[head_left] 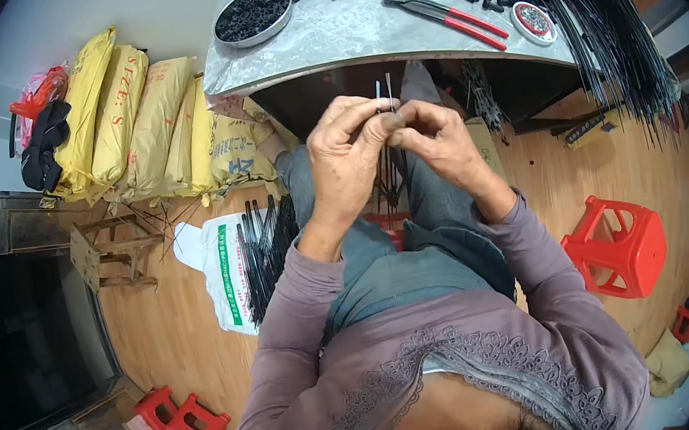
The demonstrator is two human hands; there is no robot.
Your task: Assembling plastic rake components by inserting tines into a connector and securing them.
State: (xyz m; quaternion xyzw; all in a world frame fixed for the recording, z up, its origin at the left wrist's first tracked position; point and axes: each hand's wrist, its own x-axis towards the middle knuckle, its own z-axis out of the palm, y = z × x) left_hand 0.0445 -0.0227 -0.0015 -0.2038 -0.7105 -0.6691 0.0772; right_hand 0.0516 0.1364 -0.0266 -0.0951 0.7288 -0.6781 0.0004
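Thin rods: lower lengths are hiding behind the fingers.
Black wire bundle: top is running off the edge.
Bench: far side is being cut off.

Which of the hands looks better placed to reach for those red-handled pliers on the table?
Probably the right hand. The pliers lie on the table up and to the right, on its side. The left hand pinches the thin rods and sits farther away.

Wooden floor, metal-topped table, red plastic stool, pale wall.
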